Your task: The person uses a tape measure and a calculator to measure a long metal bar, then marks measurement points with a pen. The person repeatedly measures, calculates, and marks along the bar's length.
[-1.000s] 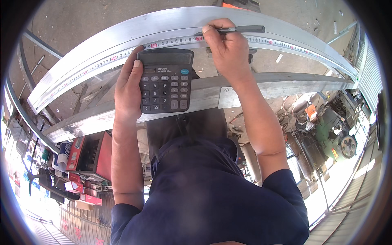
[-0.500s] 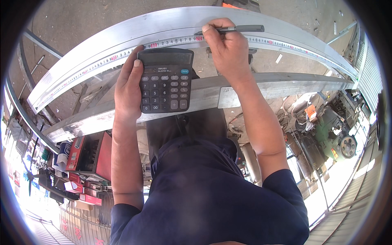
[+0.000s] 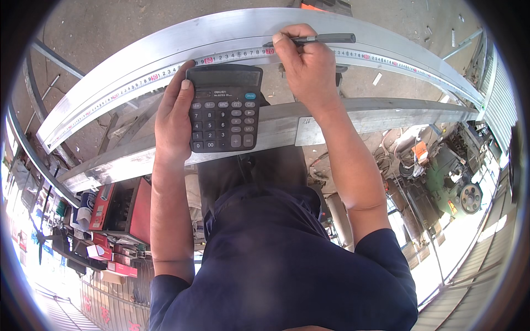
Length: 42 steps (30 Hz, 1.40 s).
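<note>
Pen in right hand; red boxes (contents hidden).

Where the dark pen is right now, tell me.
In the head view, the dark pen is top centre, slightly right, held in the right hand over the metal bar, just beyond the tape measure.
</note>
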Available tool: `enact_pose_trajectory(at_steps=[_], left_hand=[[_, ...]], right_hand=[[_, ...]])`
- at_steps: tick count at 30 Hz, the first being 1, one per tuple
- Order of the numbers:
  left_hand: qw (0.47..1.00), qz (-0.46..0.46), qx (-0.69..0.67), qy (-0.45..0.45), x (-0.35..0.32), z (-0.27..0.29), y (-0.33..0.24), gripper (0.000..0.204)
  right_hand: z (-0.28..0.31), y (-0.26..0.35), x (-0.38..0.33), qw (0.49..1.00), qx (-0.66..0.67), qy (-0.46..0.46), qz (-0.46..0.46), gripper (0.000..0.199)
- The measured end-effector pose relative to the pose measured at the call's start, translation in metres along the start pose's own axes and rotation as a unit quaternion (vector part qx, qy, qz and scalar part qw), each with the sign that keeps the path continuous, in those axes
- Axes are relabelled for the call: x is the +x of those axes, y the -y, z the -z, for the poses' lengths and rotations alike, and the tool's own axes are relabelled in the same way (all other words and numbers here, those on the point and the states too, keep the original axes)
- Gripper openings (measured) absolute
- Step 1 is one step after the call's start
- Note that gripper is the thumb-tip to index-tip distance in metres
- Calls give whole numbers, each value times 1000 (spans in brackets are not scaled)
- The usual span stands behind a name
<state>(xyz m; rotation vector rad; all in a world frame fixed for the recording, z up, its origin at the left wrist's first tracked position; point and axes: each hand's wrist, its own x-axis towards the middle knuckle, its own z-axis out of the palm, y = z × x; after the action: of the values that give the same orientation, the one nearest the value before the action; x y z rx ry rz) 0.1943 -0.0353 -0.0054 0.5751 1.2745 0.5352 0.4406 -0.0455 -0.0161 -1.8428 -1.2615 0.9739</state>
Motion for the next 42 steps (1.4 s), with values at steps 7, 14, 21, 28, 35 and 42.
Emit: enact_pose_trajectory(at_steps=[7,14,21,28,35,42], left_hand=[[1000,2,-5,0,0,1,0,51],[1000,-3,0,-3,1,0,0,51],[1000,1,2,0,1,1,0,51],[1000,1,-1,0,2,2,1,51],[1000,1,-9,8,2,2,1,51],[1000,5,-14,8,-1,-1,-3,50]], right_hand=[[-4,-3,0,1000,7,-18,22,19],[-3,-3,0,1000,14,-16,19,19],[-4,-4,0,999,19,-18,20,19],[-3,-4,0,1000,8,-11,11,19],[-2,-2,-1,998,52,-26,-17,18],[2,-4,4,992,107,-35,-55,19]])
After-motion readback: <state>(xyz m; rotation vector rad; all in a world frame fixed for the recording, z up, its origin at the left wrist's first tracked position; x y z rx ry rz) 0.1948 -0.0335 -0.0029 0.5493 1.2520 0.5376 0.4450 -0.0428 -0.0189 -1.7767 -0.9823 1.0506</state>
